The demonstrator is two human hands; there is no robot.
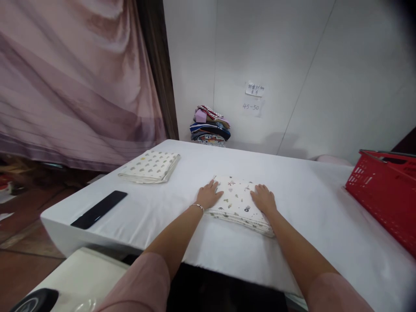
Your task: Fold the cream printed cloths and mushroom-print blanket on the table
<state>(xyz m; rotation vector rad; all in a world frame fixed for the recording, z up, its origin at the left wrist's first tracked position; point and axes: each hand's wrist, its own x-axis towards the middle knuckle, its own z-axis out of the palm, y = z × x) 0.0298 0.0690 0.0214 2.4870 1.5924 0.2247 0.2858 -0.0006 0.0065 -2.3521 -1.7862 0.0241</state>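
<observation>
Left hand: the left hand [209,194] lies palm down, fingers extended and slightly apart, on the left edge of the patterned cloth; it grips nothing, and a thin bracelet [197,206] circles the wrist.
Right hand: the right hand [264,199] rests likewise on the cloth's right side, flat and unclenched, its thumb toward the middle.
Patterned cloth: the patterned cloth [234,198] sits between the hands on the white table [312,212], folded into a layered rectangle — pale, with small scattered motifs, its layers showing along the near edge.
Spotted cloth: another folded piece, the spotted cloth [151,166], lies well apart at the table's far left.
Dark slab: a flat, black dark slab [99,210] lies near the left edge, nearer the person than the spotted cloth.
Red basket: the red basket [380,190] stands at the right, partly out of view.
Behind: a fabric stack [210,126] rises beyond the table's far edge, below and left of handwritten paper notes [254,89] on the pale wall [292,47] — a pink curtain [81,82] hangs at left.
</observation>
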